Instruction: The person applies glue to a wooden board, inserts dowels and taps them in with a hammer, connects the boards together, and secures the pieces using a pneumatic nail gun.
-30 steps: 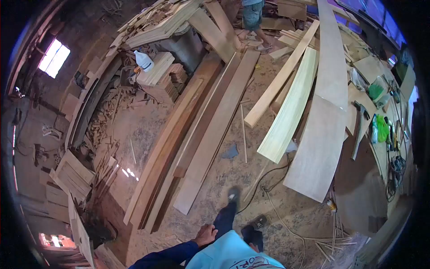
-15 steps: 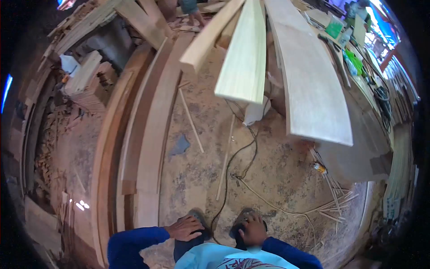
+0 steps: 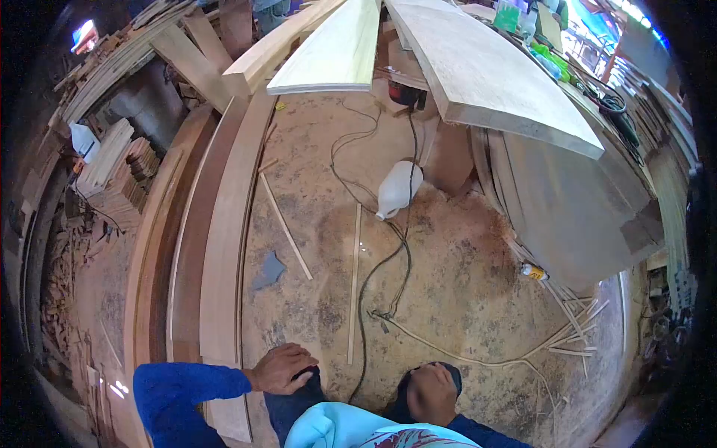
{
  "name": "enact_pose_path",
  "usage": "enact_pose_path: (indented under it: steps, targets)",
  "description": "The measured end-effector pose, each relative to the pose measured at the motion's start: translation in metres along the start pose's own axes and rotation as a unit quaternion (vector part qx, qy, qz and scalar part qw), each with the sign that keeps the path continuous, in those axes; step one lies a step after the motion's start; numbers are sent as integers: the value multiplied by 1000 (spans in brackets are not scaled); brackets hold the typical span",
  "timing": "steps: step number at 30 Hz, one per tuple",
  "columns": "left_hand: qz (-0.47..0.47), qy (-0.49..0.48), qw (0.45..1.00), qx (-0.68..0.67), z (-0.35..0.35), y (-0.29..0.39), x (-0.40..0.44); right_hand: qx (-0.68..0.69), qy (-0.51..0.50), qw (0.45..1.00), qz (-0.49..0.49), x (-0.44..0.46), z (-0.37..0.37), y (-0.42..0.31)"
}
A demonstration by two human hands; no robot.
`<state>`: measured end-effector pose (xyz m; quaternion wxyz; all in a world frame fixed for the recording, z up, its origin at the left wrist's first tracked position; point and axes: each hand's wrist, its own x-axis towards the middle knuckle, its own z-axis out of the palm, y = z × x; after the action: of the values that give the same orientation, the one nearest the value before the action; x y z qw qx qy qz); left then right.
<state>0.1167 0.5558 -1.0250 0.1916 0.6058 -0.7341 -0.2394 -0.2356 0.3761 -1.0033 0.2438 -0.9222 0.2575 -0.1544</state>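
- The left hand (image 3: 282, 369) lies flat on the left knee of the dark trousers (image 3: 295, 412), fingers lightly parted, holding nothing that shows.
- The right hand (image 3: 433, 390) rests on the other knee, at about 3 o'clock from the left; it is blurred, so I cannot tell how wide its fingers are.
- A long board (image 3: 228, 239) runs off at 11 o'clock from the left hand, the blue sleeve (image 3: 190, 384) crossing above its near end; a grey scrap (image 3: 268, 270) lies at 12.
- A dark cable (image 3: 361, 313) snakes across the floor between the knees, towards a white jug (image 3: 394, 190) near 12.
- Beyond, a wide plank (image 3: 497, 75) juts out, between 12 and 1 from the right hand.
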Motion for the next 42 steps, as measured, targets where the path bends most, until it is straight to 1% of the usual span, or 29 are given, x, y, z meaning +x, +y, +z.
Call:
enact_pose_path:
  steps: [2, 5, 7, 11, 12, 13, 14, 15, 17, 19, 21, 22, 25, 28, 30, 37, 39, 40, 42]
  targets:
    - [15, 12, 1000, 7, 10, -13, 10, -10, 33, 999, -1, -2, 3, 7]
    - [21, 8, 1000, 10, 20, -24, 28, -32, 50, 998, 1, -5, 4, 11]
    - [30, 26, 999, 8, 25, -32, 39, -35, 53, 998, 7, -6, 2, 10]
    - [59, 10, 998, 19, 36, -45, 52, -42, 76, 996, 22, -10, 1, 10]
    - [45, 9, 999, 16, 36, -47, 55, -45, 89, 994, 45, -11, -1, 8]
    - [34, 8, 999, 18, 34, -49, 61, -34, 93, 994, 40, -10, -2, 8]
    - [14, -20, 1000, 15, 27, -46, 67, -22, 98, 994, 32, -11, -3, 9]
    - [32, -33, 999, 24, 27, -47, 70, -22, 117, 992, 47, -13, -3, 9]
    - [30, -28, 999, 19, 28, -52, 76, -15, 132, 990, 45, -16, -1, 10]
    - [43, -39, 998, 12, 27, -53, 81, -10, 135, 989, 54, -22, 3, 13]
    - [57, -66, 993, 79, 32, -62, 89, -16, 137, 988, 75, -24, 3, 16]
    - [65, -72, 992, 84, 34, -61, 93, -15, 147, 986, 82, -26, 4, 18]
    - [56, -86, 992, 76, 38, -65, 99, -11, 160, 982, 99, -27, 4, 23]
    - [65, -69, 994, 54, 48, -72, 103, -9, 156, 983, 97, -30, 1, 25]
    - [50, -111, 990, 64, 48, -71, 110, -25, 154, 983, 99, -32, 1, 25]
    - [52, -130, 988, 65, 52, -76, 115, -10, 164, 981, 100, -33, -2, 22]
    - [67, -106, 990, 57, 56, -80, 116, -18, 169, 981, 96, -32, -1, 21]
    - [55, -118, 990, 45, 54, -79, 117, -20, 174, 980, 96, -31, -1, 21]
    - [57, -101, 992, 54, 60, -88, 111, -25, 160, 983, 90, -29, -2, 22]
